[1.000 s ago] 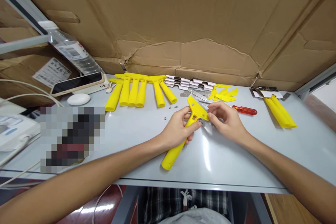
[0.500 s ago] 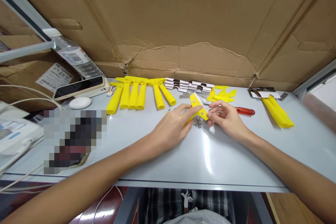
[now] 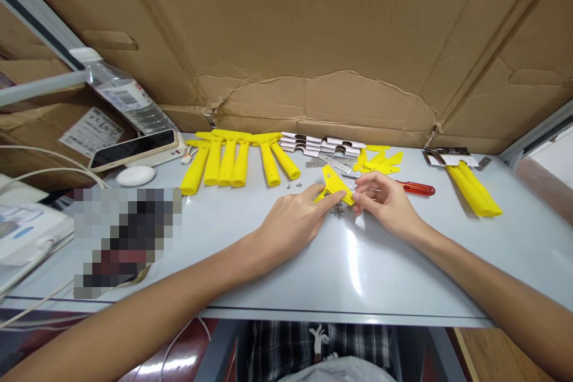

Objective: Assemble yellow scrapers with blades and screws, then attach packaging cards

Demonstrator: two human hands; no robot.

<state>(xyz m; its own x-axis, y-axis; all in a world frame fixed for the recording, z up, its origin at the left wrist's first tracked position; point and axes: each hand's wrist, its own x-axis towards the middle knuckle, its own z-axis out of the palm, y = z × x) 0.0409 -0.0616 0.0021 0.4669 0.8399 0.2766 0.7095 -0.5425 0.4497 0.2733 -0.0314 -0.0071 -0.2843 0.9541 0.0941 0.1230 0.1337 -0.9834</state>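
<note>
My left hand [image 3: 298,215] is closed around a yellow plastic scraper [image 3: 336,184], its wide head slanting down to the right and small screw holes showing. Most of its handle is hidden by my fingers. At the head's lower right end, the thumb and fingertips of my right hand [image 3: 384,198] pinch its corner; whether a screw is between them too I cannot make out. Just below lies a small pile of screws [image 3: 338,211]. Behind my right hand rests a red-handled screwdriver [image 3: 416,188], its shaft partly covered.
Several yellow scraper handles [image 3: 230,161] line the back left. Folded cards [image 3: 304,143], metal blades [image 3: 335,162] and loose yellow pieces [image 3: 382,162] lie at the back middle. Carded yellow scrapers [image 3: 477,191] lie right. A phone [image 3: 134,149], white mouse [image 3: 135,176] and bottle [image 3: 123,92] stand left.
The scraper has turned in my left hand, so its head's face now shows more and the pale strip along its edge is gone from sight. My right hand stays at its corner.
</note>
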